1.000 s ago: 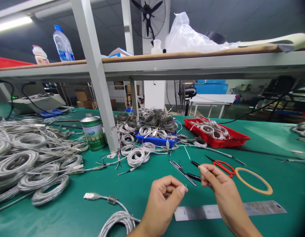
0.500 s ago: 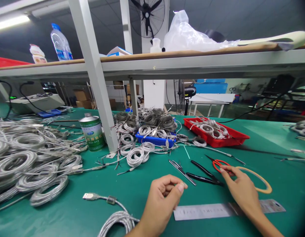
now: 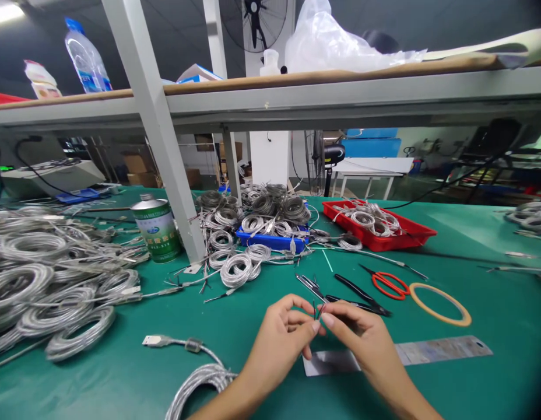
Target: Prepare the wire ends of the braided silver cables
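Note:
My left hand (image 3: pixel 281 335) pinches the end of a cable whose thin dark and reddish wires (image 3: pixel 318 311) stick up between my fingertips. Meeting it there, my right hand (image 3: pixel 364 338) has thumb and forefinger closed on the wires. A clear-jacketed silver USB cable (image 3: pixel 198 382) lies coiled by my left forearm, its plug (image 3: pixel 157 340) pointing left. Under my right hand is a steel ruler (image 3: pixel 445 350). Just beyond my hands lie black-handled pliers (image 3: pixel 362 296) and a slim metal tool (image 3: pixel 312 287). Red-handled scissors (image 3: pixel 390 286) rest farther right, beside a yellowish tape ring (image 3: pixel 443 304).
A large heap of coiled cables (image 3: pixel 30 286) covers the left side. Behind stand a green can (image 3: pixel 157 228), a shelf post (image 3: pixel 159 140), a blue tray (image 3: pixel 270 240) and a red tray (image 3: pixel 379 236), both trays holding cables. A shelf (image 3: pixel 340 96) spans overhead.
My right hand has let go of the scissors, which now lie on the table, and moved left to the wires at my left hand. The view has shifted slightly.

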Demonstrator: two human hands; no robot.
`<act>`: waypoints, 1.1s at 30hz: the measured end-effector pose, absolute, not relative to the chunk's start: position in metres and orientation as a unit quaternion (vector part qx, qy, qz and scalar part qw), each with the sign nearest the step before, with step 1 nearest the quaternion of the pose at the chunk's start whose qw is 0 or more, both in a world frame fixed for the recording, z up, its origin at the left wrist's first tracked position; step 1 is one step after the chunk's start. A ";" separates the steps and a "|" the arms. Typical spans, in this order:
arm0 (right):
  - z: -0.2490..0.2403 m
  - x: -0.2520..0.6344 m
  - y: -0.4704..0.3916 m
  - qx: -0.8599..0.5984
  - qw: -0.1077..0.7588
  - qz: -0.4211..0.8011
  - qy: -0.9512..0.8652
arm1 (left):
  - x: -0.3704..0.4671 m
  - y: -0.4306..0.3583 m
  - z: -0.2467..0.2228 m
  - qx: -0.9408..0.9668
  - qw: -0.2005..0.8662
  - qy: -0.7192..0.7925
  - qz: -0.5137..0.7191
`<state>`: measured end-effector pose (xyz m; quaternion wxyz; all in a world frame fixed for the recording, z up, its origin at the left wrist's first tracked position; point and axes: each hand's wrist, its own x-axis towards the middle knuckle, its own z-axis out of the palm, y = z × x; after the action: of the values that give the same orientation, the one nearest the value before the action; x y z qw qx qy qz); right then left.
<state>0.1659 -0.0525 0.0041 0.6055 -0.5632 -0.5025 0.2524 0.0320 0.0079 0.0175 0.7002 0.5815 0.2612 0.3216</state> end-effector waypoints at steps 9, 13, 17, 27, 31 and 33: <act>0.009 0.161 -0.053 -0.552 0.632 0.264 -0.476 | 0.031 0.006 0.023 0.589 0.690 0.272 0.322; 0.008 0.160 -0.052 -0.553 0.633 0.260 -0.475 | 0.031 0.006 0.024 0.589 0.689 0.275 0.321; 0.013 0.160 -0.055 -0.563 0.623 0.246 -0.484 | 0.031 0.005 0.024 0.589 0.684 0.283 0.323; 0.022 0.153 -0.059 -0.584 0.603 0.203 -0.504 | 0.031 0.001 0.027 0.604 0.660 0.289 0.341; 0.019 0.153 -0.058 -0.576 0.605 0.212 -0.508 | 0.031 0.002 0.027 0.610 0.659 0.284 0.337; 0.016 0.154 -0.057 -0.570 0.613 0.218 -0.503 | 0.031 0.002 0.027 0.613 0.656 0.284 0.336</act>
<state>0.1543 -0.0572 0.0157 0.6127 -0.5696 -0.5028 0.2176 0.0309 0.0020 0.0270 0.6563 0.6128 0.2844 0.3360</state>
